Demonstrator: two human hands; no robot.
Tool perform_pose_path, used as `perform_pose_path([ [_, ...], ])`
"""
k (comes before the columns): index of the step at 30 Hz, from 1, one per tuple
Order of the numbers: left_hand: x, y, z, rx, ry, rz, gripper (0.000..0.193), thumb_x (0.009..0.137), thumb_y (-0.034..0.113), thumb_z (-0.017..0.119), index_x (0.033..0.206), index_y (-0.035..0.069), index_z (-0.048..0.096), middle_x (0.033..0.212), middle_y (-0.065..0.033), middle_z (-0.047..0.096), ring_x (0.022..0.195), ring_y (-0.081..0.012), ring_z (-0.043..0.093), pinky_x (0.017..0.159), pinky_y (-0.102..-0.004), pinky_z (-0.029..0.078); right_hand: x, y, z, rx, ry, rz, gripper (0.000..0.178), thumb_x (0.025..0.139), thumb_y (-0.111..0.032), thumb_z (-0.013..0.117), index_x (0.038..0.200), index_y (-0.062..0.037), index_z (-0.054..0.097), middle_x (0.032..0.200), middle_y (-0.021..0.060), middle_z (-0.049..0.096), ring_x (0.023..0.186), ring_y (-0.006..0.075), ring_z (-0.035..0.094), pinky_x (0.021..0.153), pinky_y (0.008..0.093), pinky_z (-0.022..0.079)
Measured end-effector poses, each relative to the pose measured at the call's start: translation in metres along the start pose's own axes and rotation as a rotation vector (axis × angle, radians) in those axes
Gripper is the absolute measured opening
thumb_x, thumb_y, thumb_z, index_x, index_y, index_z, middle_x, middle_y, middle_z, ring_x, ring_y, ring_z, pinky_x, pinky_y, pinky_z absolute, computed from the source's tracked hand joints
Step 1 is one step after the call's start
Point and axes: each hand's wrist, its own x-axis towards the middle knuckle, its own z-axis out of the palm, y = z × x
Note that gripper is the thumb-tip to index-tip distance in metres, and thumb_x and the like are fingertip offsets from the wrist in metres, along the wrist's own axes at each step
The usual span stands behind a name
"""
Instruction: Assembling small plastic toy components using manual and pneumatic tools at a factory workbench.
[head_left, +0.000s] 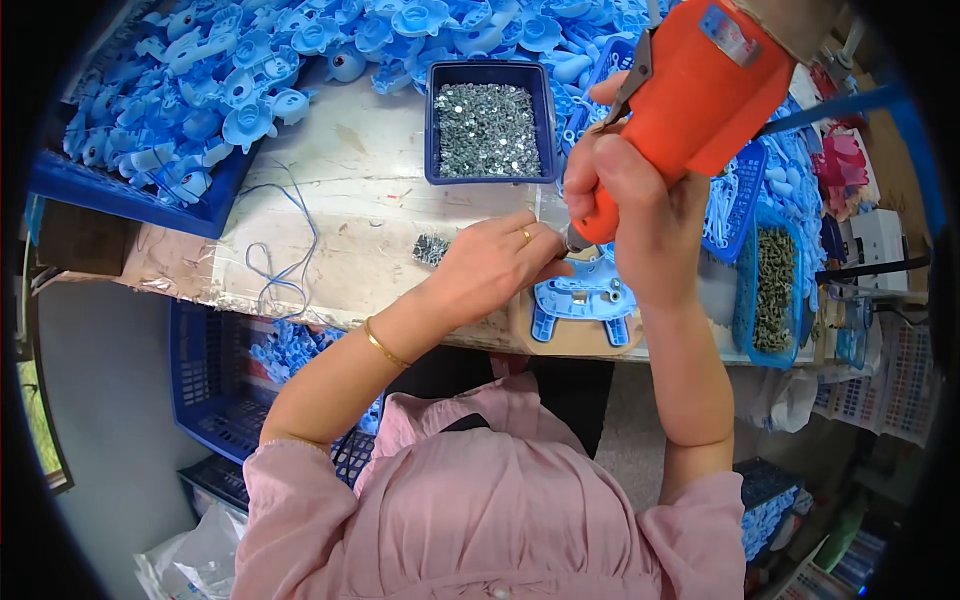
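Alignment and grip

The blue moulded part [556,300] lies on a tan board [580,338] at the near edge of the worktop [370,240], its two legs directed toward the person. The right hand [645,190] has its fingers closed around the orange power driver [690,95]; the tool's long axis slopes from upper right to lower left. The driver tip [573,240] stands by the part's far-left side, just beside the left hand [495,260]; the part lies rightward and bodyward of that hand's bent fingers. Whether these grip anything, and whether tip touches part, cannot be told
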Motion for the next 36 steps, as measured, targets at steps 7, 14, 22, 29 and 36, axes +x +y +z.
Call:
perform_pose_path([
  [7, -0.001, 0.002, 0.002, -0.113, 0.013, -0.108, 0.021, 0.084, 0.023, 0.076, 0.088, 0.010, 0.060, 0.078, -0.0045, 0.061, 0.073, -0.0241, 0.062, 0.061, -0.0370, 0.051, 0.000, 0.005, -0.005, -0.014, -0.035, -0.075, 0.036, 0.093, -0.014, 0.055, 0.123, 0.0036, 0.048, 0.069, 0.0052, 0.059, 0.054, 0.0093, 0.052, 0.050, 0.0238, 0.041],
  [14, -0.004, 0.004, 0.003, -0.143, 0.022, -0.131, 0.021, 0.085, 0.025, 0.074, 0.089, 0.010, 0.060, 0.077, -0.0058, 0.060, 0.074, -0.0253, 0.063, 0.062, -0.0377, 0.050, 0.000, 0.001, -0.003, -0.021, -0.045, -0.052, 0.037, 0.093, -0.015, 0.055, 0.124, 0.0033, 0.048, 0.070, 0.0054, 0.060, 0.054, 0.0096, 0.052, 0.050, 0.0244, 0.043],
  [22, -0.012, 0.012, 0.002, -0.266, -0.037, -0.185, 0.025, 0.085, 0.028, 0.074, 0.095, 0.009, 0.061, 0.082, -0.0072, 0.062, 0.080, -0.0278, 0.063, 0.068, -0.0398, 0.051, -0.001, 0.002, -0.012, 0.090, -0.158, 0.059, 0.042, 0.092, -0.021, 0.054, 0.125, 0.0020, 0.047, 0.069, 0.0075, 0.059, 0.055, 0.0116, 0.052, 0.051, 0.0263, 0.043],
  [29, -0.014, 0.015, -0.007, -0.146, -0.167, -0.236, 0.072, 0.069, 0.046, 0.084, 0.122, 0.005, 0.055, 0.108, -0.0087, 0.064, 0.101, -0.0305, 0.058, 0.086, -0.0399, 0.048, -0.027, 0.026, -0.019, 0.031, -0.127, 0.150, 0.038, 0.090, -0.021, 0.056, 0.120, 0.0011, 0.050, 0.068, 0.0067, 0.057, 0.054, 0.0119, 0.050, 0.050, 0.0274, 0.043],
  [36, -0.018, 0.022, 0.009, -0.078, -0.193, -0.273, 0.072, 0.071, 0.052, 0.080, 0.122, 0.006, 0.057, 0.123, -0.0090, 0.058, 0.108, -0.0287, 0.055, 0.091, -0.0399, 0.046, -0.033, 0.051, -0.021, 0.066, -0.045, 0.113, 0.028, 0.090, -0.016, 0.056, 0.112, 0.0008, 0.051, 0.070, 0.0074, 0.058, 0.055, 0.0117, 0.051, 0.050, 0.0261, 0.043],
])
